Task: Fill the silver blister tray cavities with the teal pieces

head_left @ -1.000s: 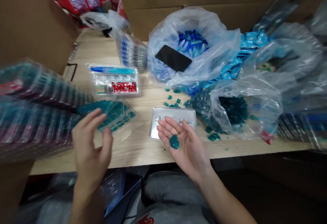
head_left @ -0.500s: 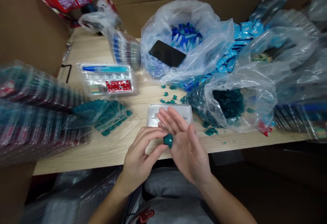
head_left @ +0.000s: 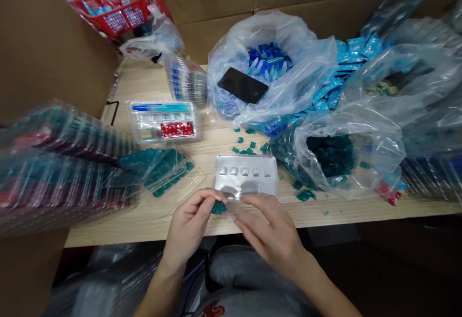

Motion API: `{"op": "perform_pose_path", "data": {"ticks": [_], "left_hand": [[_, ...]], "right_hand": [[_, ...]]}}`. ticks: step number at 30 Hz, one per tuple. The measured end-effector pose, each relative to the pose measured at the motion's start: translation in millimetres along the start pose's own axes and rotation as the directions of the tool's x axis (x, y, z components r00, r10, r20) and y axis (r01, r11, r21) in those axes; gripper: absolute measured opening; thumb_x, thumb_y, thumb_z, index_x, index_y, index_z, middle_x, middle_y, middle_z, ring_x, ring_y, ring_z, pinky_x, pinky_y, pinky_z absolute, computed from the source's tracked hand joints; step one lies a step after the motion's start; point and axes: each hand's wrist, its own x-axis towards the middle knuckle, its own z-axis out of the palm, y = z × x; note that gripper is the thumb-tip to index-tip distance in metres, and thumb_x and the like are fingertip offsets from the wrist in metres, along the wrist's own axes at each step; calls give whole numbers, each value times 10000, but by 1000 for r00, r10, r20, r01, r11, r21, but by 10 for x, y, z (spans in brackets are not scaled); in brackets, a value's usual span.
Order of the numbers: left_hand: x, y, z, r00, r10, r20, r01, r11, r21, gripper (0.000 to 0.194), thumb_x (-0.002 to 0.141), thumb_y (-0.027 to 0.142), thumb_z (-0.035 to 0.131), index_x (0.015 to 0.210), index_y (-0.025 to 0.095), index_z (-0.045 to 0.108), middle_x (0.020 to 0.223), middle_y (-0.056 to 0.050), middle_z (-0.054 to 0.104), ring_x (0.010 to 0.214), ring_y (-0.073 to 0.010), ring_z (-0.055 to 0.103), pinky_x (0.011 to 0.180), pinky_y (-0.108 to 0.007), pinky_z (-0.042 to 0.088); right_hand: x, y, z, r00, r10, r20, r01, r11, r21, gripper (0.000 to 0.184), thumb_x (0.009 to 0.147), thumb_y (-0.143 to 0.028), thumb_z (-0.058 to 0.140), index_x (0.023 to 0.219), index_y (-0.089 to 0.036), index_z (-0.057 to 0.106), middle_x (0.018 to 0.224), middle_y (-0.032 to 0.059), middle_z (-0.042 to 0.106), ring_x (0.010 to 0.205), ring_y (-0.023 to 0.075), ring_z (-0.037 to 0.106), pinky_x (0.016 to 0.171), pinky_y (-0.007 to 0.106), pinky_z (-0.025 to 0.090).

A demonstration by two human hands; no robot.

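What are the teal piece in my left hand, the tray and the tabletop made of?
The teal piece: perhaps plastic, with patchy shine; too small to be sure. The tray: probably thin moulded plastic, silvery, glossy, with reflections and pressed-in recesses. The tabletop: wood or wood-look laminate, pale, seemingly matte, showing streaked grain.

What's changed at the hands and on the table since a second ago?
The left hand has come rightward and now pinches the teal piece, which lay in the open right hand. The piece has shifted left, off that palm, and the right hand has turned palm down. The tray and phone stayed put.
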Motion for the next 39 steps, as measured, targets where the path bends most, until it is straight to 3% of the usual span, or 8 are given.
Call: {"op": "perform_pose_path", "data": {"ticks": [5, 9, 13, 18, 25, 32, 36, 39], "left_hand": [[163, -119, -111, 975, 165, -149, -126, 962, 240, 238, 939, 387, 542, 948, 182, 662, 857, -40, 689, 634, -115, 611, 618, -251, 527], [442, -287, -118, 931, 343, -124, -262, 865, 427, 180, 934, 317, 534, 959, 192, 662, 955, -49, 689, 894, -161, 645, 851, -311, 519], [612, -393, -156, 901, 420, 109, -413, 753, 512, 139, 918, 238, 558, 973, 201, 681, 971, -42, 717, 948, -169, 659, 890, -315, 514], [615, -413, -278, 833, 456, 312, -550, 624, 555, 208, 947, 188, 507, 1066, 222, 675, 1044, -43, 713, 978, -160, 667, 877, -294, 530], [672, -421, -313, 769, 486, 415, -631, 477, 612, 206, 961, 163, 471, 1028, 199, 663, 1011, -57, 713, 961, -173, 654, 855, -306, 516], [653, -455, -310, 743, 506, 438, -652, 403, 642, 237, 951, 148, 473, 1064, 227, 665, 1042, -49, 720, 949, -190, 645, 823, -324, 474], [577, -453, -308, 733, 545, 407, -658, 415, 629, 251, 951, 211, 502, 1176, 235, 610, 1076, -60, 697, 971, -205, 642, 839, -340, 488], [493, -397, -324, 794, 539, 280, -571, 504, 648, 312, 944, 273, 523, 1250, 234, 565, 1147, -88, 653, 1047, -227, 617, 846, -349, 500]], "right_hand": [[-74, 185, -429, 965, 190, -179, -212, 971, -110, 376, 869, -83, 597, 1189, -278, 630, 1078, 73, 695, 999, 209, 661, 865, 355, 533], [-5, 664, -825, 832, 357, -424, -491, 829, -266, 246, 897, -232, 595, 1127, -256, 678, 1033, 89, 696, 954, 255, 662, 869, 435, 514], [92, 1188, -906, 838, 544, 46, -496, 793, -353, 288, 864, -233, 563, 1118, -184, 692, 1043, 125, 705, 882, 266, 687, 817, 436, 543], [156, 1453, -772, 757, 584, 292, -475, 799, -367, 377, 762, -161, 636, 1134, -185, 697, 1107, 144, 671, 959, 290, 679, 883, 417, 529], [231, 1578, -673, 726, 608, 322, -528, 793, -306, 344, 733, -65, 570, 1040, -172, 683, 1170, 166, 616, 1176, 345, 565, 1015, 476, 432], [261, 1460, -748, 693, 694, 196, -695, 715, -76, 183, 648, -30, 575, 735, -176, 644, 828, 56, 596, 827, 215, 587, 861, 360, 452], [238, 1338, -832, 597, 797, 91, -796, 575, 191, 141, 656, -118, 617, 769, -193, 577, 713, -21, 530, 628, 131, 503, 649, 283, 435], [218, 1267, -834, 500, 860, 98, -796, 412, 444, 148, 693, -184, 599, 777, -213, 480, 707, -35, 539, 586, 109, 522, 546, 239, 409]]}}
